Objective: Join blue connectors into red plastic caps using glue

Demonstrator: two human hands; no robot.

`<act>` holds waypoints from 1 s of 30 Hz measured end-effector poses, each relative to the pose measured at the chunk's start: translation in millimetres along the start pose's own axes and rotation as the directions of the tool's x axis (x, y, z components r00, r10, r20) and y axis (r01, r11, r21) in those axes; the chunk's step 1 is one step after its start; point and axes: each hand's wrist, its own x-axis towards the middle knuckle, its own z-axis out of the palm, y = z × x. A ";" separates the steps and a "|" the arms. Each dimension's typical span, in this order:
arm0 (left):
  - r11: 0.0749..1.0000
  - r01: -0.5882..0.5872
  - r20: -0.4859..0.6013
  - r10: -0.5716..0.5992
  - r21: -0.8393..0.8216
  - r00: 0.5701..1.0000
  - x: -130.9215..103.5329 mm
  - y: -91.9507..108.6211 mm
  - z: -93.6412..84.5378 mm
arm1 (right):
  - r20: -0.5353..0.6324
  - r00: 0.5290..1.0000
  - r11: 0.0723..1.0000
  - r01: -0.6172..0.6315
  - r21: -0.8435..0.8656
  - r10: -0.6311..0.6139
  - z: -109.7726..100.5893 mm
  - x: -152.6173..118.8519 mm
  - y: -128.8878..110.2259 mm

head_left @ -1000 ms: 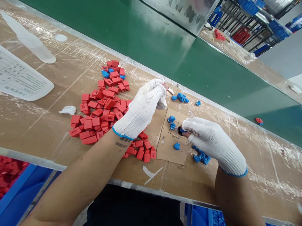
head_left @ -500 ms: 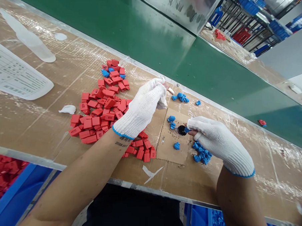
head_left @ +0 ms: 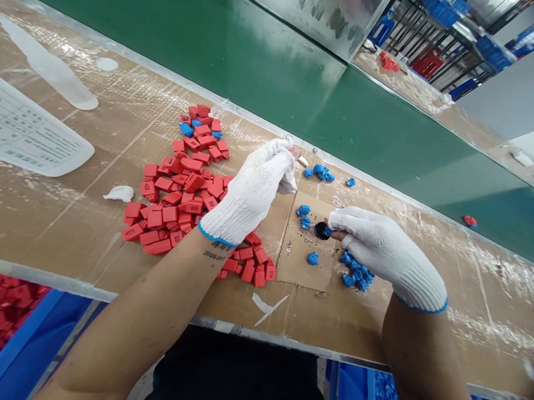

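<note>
My right hand, in a white knitted glove, pinches a small blue plastic part. That part is at the rim of a small round cup with black contents, and partly overlaps it. My left hand, gloved too, is closed above the table, with bare fingertips showing. A small whitish tip shows beside them; what the fingers hold is hidden. Under the cup lies a speckled cardboard sheet with a few loose blue parts. More blue parts are heaped below my right hand.
A big pile of red plastic pieces spreads under and left of my left forearm. Beyond the table runs a green conveyor belt carrying a red piece. A printed sheet lies left. Blue bins stand below the front edge.
My right hand has shifted slightly left, bringing the blue part further over the black cup. The red piece on the belt has slid a little right. My left hand stays put.
</note>
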 end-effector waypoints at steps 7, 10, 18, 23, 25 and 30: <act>1.000 0.018 0.008 -0.018 0.018 1.000 -0.9 1.9 1.6 | -0.069 0.997 1.000 0.020 0.009 -0.019 -9.8 -1.7 -4.0; 0.999 -0.036 0.094 0.032 0.041 0.995 -3.9 2.1 1.5 | -0.184 0.981 0.996 0.066 0.058 -0.055 -16.1 -4.3 -2.6; 0.981 -0.078 0.314 0.018 0.179 0.949 -18.0 -0.2 2.8 | -0.502 0.864 0.985 0.060 0.164 0.031 -15.4 -10.3 -5.9; 0.995 0.007 0.349 -0.041 0.100 0.936 -25.8 -1.5 11.7 | -0.606 0.789 0.961 0.083 0.265 0.099 -12.8 -11.3 -12.9; 0.995 0.026 0.380 -0.061 0.095 0.923 -29.3 -1.9 14.8 | -0.644 0.758 0.947 0.120 0.298 0.107 -13.7 -11.8 -16.6; 0.989 -0.047 0.470 -0.025 0.140 0.882 -35.3 -8.7 16.1 | -0.676 0.733 0.897 0.242 0.369 0.080 -9.9 -7.3 -27.5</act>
